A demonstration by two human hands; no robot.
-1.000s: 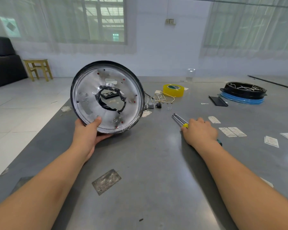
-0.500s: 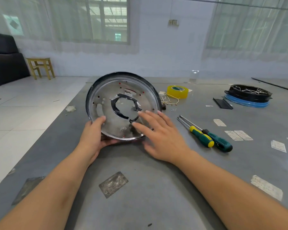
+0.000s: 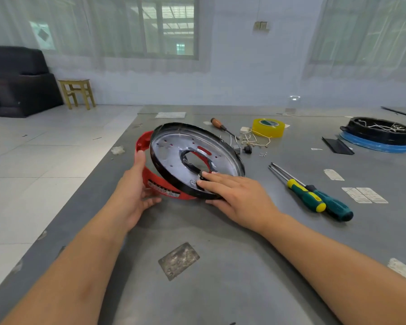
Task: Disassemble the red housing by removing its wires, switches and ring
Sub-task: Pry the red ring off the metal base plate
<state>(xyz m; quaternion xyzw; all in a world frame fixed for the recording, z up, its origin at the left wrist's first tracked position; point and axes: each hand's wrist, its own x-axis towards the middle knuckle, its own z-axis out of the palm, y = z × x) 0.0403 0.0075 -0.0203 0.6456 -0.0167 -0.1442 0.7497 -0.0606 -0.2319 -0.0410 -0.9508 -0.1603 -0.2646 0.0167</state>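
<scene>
Two hands: both yours, both on the housing assembly, near the left edge of the grey table (image 3: 220,266).
Right fingers (image 3: 217,178): laid out straight on the near part of the metal plate, tips at the edge of its central opening; your thumb lies under the near rim.
Right hand (image 3: 239,195): rests flat on the plate, gripping nothing.
Left hand (image 3: 133,191): your thumb is pressed up along the red wall and your fingers curl beneath it, holding the red housing (image 3: 159,186).
Red housing: tilted, its near edge low, its far left edge raised.
Metal plate (image 3: 195,158): black-rimmed disc with a ragged central hole, tilted and lifted partly out of the housing, red showing through the hole.
Screwdrivers (image 3: 314,195): two with green handles, side by side, right of your right hand.
Wooden-handled screwdriver (image 3: 217,124): beyond the plate.
Yellow tape roll (image 3: 267,127): far side.
Loose wires (image 3: 251,138): just before the tape, with small dark parts.
Black tray (image 3: 380,132): far right, on a blue ring.
</scene>
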